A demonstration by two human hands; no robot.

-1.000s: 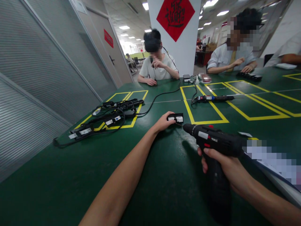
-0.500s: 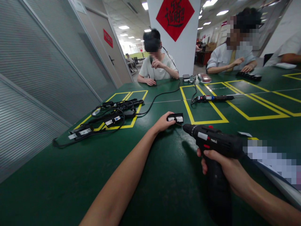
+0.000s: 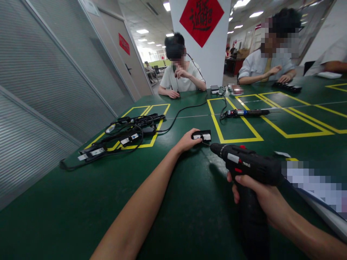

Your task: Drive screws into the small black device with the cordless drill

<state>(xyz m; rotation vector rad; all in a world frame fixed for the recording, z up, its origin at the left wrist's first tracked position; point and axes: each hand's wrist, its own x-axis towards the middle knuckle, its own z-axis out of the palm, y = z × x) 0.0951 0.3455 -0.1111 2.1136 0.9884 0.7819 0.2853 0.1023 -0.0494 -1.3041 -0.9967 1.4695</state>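
Observation:
My left hand (image 3: pixel 187 141) reaches out over the green table (image 3: pixel 81 202) and grips the left end of a small black device with white labels (image 3: pixel 202 135). My right hand (image 3: pixel 260 196) is wrapped round the handle of a black cordless drill (image 3: pixel 246 164). The drill's thin bit points left and up, its tip touching the near edge of the small black device beside my left fingers.
A heap of black adapters and cables (image 3: pixel 121 135) lies on the left in a yellow-marked box. A long black tool with a cord (image 3: pixel 248 113) lies farther back. Three other people sit at the far side; one (image 3: pixel 180 72) holds a tool upright.

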